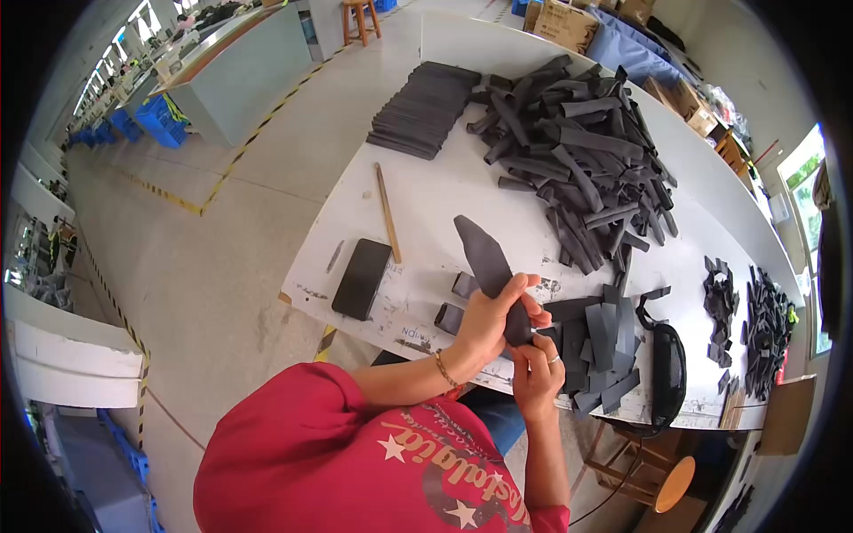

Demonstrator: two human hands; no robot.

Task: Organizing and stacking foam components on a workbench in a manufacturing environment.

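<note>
In the head view, the left hand (487, 320) is closed around the lower end of a long dark foam strip (484, 258), above the near edge of the tabletop (426, 191). The right hand (536, 366) pinches its bottom tip. The strip looks light and bendable, best held near its end. No containers are visible; loose strips (577, 142) are piled near the far edge.

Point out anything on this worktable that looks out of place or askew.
Little stands out. A thin wooden stick lies slanted alone on the white table, and a black phone sits near its front edge, close to dropping off.
</note>
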